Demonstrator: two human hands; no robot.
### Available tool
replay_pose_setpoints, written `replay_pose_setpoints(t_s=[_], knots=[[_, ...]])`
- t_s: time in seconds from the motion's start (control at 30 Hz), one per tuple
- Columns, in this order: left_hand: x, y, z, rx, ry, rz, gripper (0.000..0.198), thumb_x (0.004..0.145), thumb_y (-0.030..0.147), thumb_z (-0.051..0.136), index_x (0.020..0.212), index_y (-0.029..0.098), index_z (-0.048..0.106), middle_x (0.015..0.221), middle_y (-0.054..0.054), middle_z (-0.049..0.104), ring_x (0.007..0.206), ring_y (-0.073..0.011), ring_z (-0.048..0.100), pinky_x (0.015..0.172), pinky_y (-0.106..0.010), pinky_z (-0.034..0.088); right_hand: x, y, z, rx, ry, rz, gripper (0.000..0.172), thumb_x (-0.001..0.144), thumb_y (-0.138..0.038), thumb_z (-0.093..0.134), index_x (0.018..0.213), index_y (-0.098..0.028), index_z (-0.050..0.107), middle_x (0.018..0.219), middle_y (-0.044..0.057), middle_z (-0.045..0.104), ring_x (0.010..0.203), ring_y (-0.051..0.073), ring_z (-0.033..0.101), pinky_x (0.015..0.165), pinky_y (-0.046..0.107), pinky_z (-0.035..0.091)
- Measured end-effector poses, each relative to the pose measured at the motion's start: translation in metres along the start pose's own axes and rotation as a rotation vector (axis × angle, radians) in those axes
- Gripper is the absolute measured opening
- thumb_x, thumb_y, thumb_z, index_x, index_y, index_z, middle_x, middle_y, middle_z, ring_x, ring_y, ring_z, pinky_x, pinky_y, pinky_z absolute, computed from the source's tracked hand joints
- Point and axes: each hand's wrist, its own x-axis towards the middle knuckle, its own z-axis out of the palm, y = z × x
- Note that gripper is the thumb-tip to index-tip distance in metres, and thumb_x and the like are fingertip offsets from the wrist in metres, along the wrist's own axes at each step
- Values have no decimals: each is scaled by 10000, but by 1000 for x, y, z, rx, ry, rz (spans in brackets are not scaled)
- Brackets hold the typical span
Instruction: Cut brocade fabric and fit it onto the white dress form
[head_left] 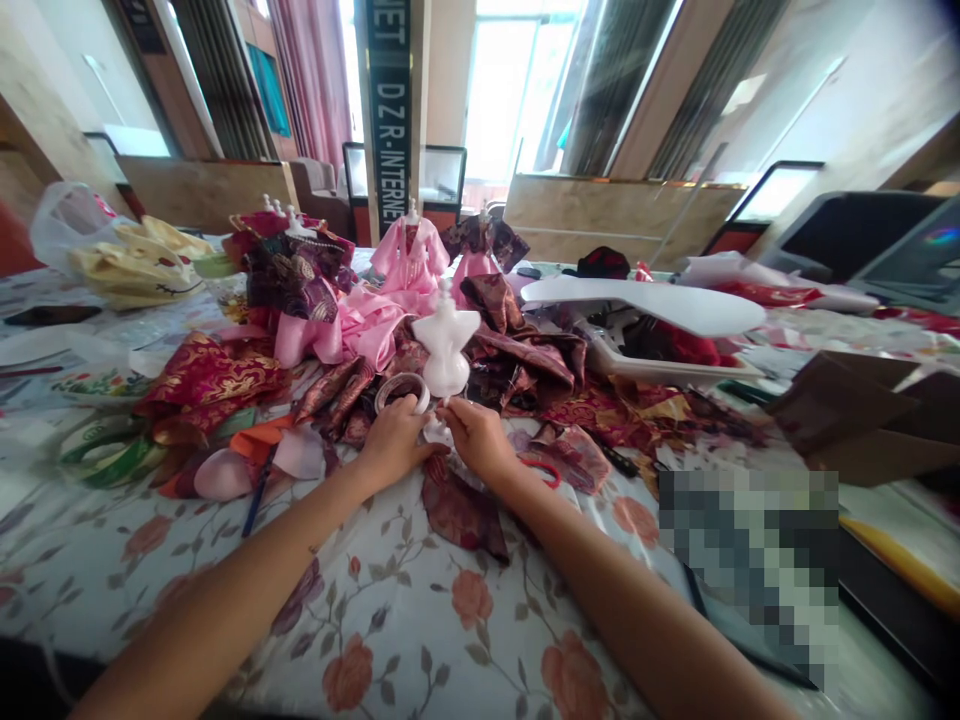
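A white dress form (446,345) stands upright on the bench (450,640), its long axis rising from the floral cloth just beyond both hands. The left hand (396,445) sits to the form's left, its grip clamped on a narrow roll of tape (402,393) that tilts beside the form's base. The right hand (480,440) lies nearer that base, its fingertips (452,412) drawn together at a small white scrap (439,432); whether they are clamped on it cannot be told. The hands nearly meet, with the scrap between them.

Close behind the form, a heap of dark brocade fabric (525,360) and a pink doll's gown (367,330) hem in the space beyond it. A red loop (544,472) lies just right of the right hand, and a dark brocade scrap (459,510) rests just below both hands. Nearer the person, printed roses and leaves spread across the cloth between the two forearms, leaving the widest stretch for moving on that side.
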Motion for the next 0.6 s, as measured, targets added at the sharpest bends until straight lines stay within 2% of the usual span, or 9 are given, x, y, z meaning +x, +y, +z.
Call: replay_pose_setpoints(t_s=[0.17,0.3,0.4,0.6], knots=[[-1,-2,3,5,25,14,434,824,520,547,1008,155,693,890,-104,524,883,-280,545,763,-409,466,2,-3,-1,23,8,48,277,896,-268,440,639,-185,503,599,1,558,569,128,497,563,217,359],[-1,-1,4,0,62,23,456,827,527,543,1009,137,695,882,-112,528,880,-292,550,760,-435,479,2,-2,-7,37,-11,67,204,858,-254,485,691,-169,567,619,-4,582,584,126,512,569,209,367],[0,-2,4,-23,107,35,496,812,523,572,1095,127,669,902,-112,535,911,-295,552,804,-448,486,8,7,-15,33,8,94,164,822,-248,522,699,-165,592,615,-10,579,586,128,508,570,210,367],[0,-6,8,-97,228,-7,405,882,354,530,1173,93,638,1037,-153,541,1054,-305,546,919,-447,472,16,26,-27,37,76,175,139,794,-230,520,824,-158,635,643,1,610,596,149,538,590,227,396]])
